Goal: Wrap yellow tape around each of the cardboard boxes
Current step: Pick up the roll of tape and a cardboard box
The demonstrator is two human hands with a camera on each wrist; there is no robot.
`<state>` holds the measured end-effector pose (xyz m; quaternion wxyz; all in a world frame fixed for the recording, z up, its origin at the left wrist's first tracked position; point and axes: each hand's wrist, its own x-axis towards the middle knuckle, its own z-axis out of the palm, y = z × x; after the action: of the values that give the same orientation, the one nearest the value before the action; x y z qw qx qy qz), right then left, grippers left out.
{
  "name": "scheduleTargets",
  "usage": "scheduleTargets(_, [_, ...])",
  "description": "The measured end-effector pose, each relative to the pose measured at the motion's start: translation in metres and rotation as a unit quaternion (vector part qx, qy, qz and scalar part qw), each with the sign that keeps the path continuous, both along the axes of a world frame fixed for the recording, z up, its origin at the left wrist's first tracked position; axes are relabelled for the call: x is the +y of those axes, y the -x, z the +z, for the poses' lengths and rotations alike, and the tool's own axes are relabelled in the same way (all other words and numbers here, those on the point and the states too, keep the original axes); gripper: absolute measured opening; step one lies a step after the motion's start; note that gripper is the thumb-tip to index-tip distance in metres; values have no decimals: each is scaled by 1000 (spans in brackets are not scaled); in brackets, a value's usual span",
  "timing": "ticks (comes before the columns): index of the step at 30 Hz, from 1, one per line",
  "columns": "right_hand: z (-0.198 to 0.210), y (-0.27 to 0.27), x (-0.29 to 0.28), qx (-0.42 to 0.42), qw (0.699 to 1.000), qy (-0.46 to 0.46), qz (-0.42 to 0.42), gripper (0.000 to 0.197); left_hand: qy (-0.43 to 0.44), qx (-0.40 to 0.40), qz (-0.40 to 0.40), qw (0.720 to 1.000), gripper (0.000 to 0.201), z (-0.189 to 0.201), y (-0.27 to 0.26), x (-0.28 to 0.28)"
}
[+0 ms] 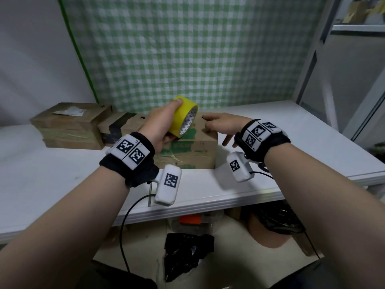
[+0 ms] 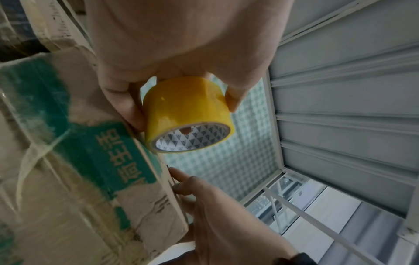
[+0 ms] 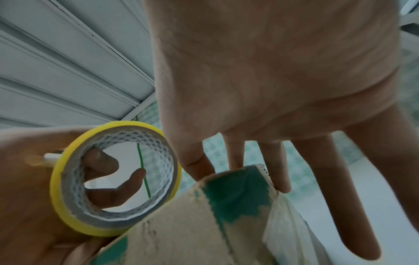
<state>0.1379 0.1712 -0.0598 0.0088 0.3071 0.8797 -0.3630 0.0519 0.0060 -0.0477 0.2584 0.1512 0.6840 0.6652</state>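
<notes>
My left hand (image 1: 160, 126) grips a roll of yellow tape (image 1: 184, 116) just above the top of a cardboard box with green print (image 1: 193, 151) on the white table. In the left wrist view the thumb and fingers clasp the tape roll (image 2: 188, 114) from both sides, next to the box (image 2: 79, 161). My right hand (image 1: 220, 126) lies open with straight fingers touching the box's top right edge. In the right wrist view the fingertips (image 3: 281, 179) rest on the box corner (image 3: 226, 206), with the tape roll (image 3: 113, 179) to the left.
Two more cardboard boxes sit at the back left: a stacked brown one (image 1: 68, 126) and one with black tape (image 1: 118, 126). The white table (image 1: 291, 147) ends at a near edge. A metal shelf frame (image 1: 333, 59) stands at the right. Black bags (image 1: 187, 253) lie on the floor.
</notes>
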Motion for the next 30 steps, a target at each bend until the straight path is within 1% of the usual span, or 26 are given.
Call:
scheduleTargets(3, [-1, -7, 0, 43, 999, -5, -12, 47, 0, -3, -9, 1000, 24, 1, -3, -5])
scheduleTargets(6, [4, -14, -3, 152, 988, -11, -32, 28, -15, -15, -16, 1000, 27, 1, -7, -10])
scheduleTargets(7, [6, -17, -5, 192, 981, 1, -37, 26, -23, -22, -22, 999, 28, 1, -10, -11])
scheduleTargets(9, [12, -24, -12, 255, 965, 58, -27, 31, -42, -43, -48, 997, 29, 0, -18, -12])
scheduleTargets(11, [16, -33, -22, 283, 954, 102, 9, 36, -54, -57, -89, 993, 38, -3, -25, -11])
scheduleTargets(13, [16, -41, -31, 276, 957, 81, 49, 41, -64, -66, -120, 989, 45, -6, -31, -10])
scheduleTargets(15, [13, -49, -36, 268, 958, 72, 69, 45, -74, -70, -155, 983, 42, -8, -39, -11])
scheduleTargets(17, [10, -55, -36, 284, 950, 112, 60, 40, -78, -42, -182, 979, 31, -9, -45, -15])
scheduleTargets(19, [10, -61, -34, 300, 941, 154, 35, 35, -68, 28, -197, 978, 19, -14, -45, -20])
scheduleTargets(21, [8, -66, -33, 310, 941, 135, 23, 31, -51, 77, -196, 976, 20, -21, -42, -23])
scheduleTargets(25, [-2, -69, -33, 349, 934, 71, 12, 29, -26, 127, -135, 982, 11, -31, -38, -25])
scheduleTargets(27, [-4, -69, -33, 359, 932, 51, 22, 35, -21, 166, -114, 979, 12, -32, -38, -25])
scheduleTargets(30, [-2, -70, -35, 352, 933, 34, 68, 59, -29, 192, -91, 977, 22, -29, -42, -22])
